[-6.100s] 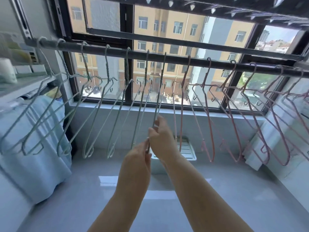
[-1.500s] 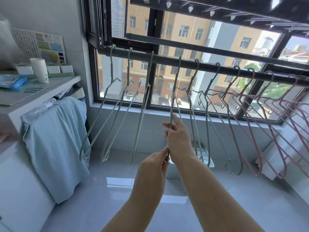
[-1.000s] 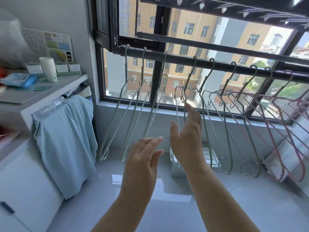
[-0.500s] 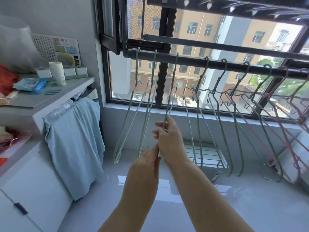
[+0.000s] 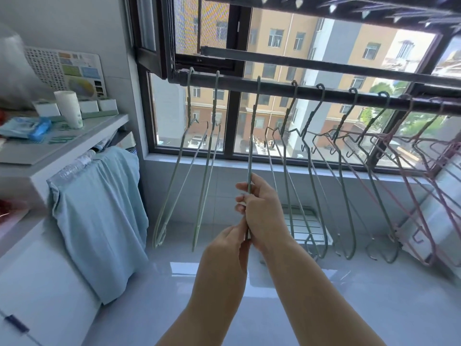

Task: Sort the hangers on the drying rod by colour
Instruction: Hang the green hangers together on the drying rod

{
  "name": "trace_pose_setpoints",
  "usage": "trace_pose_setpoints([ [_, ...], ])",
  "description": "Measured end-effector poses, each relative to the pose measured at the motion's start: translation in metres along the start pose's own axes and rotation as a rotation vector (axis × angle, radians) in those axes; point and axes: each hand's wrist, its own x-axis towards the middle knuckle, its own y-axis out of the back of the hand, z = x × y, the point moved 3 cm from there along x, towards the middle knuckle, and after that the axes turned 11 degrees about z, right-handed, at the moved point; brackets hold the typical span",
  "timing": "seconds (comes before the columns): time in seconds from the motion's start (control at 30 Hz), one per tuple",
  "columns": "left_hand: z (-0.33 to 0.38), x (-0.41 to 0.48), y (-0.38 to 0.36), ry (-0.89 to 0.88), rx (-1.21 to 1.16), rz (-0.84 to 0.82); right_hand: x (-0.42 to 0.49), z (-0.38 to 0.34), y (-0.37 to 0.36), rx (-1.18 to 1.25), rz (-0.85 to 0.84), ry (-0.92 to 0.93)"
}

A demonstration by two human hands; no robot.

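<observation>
Shelf [image 5: 74, 143], far left: white cup [image 5: 69, 108], blue packet [image 5: 30, 127]; pale blue cloth [image 5: 99, 216] draped below. Drying rod [image 5: 274, 88] across the window: two green hangers [image 5: 189, 171] at its left end; third green hanger [image 5: 252, 136] hooked on, left hand [image 5: 229, 243] and right hand [image 5: 262, 216] fingers pinched around its wires. Further green hangers [image 5: 314, 183] to the right. Pink hangers [image 5: 429, 191], far right.
</observation>
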Motion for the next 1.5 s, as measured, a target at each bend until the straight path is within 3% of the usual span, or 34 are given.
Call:
trace_pose_setpoints([
  [0.13, -0.005, 0.002, 0.007, -0.023, 0.105, 0.032, -0.004, -0.005, 0.001, -0.179, -0.015, 0.093],
  [0.27, -0.013, 0.006, 0.028, -0.106, 0.173, 0.209, -0.019, -0.025, -0.003, -0.402, 0.138, 0.529],
  [0.33, -0.017, 0.008, 0.035, -0.073, 0.204, 0.287, -0.026, -0.031, -0.017, -0.432, 0.046, 0.634],
  [0.5, -0.026, 0.005, 0.034, 0.053, 0.158, 0.23, -0.025, -0.014, -0.05, -0.554, -0.234, 0.358],
  [0.67, -0.034, 0.002, 0.03, 0.119, 0.128, 0.162, -0.016, -0.009, -0.062, -0.289, -0.168, 0.078],
  [0.83, -0.026, 0.003, 0.025, 0.105, 0.068, 0.113, -0.011, -0.003, -0.056, -0.18, -0.074, 0.069],
  [1.23, -0.018, 0.006, 0.018, 0.059, 0.036, 0.077, -0.003, 0.001, -0.044, -0.112, -0.038, 0.059],
  [1.4, -0.022, 0.003, 0.016, 0.065, 0.027, 0.074, -0.008, -0.005, -0.042, -0.128, -0.061, 0.063],
  [1.5, -0.025, 0.0, 0.017, 0.086, 0.035, 0.047, -0.014, -0.009, -0.036, -0.275, -0.09, 0.143],
])
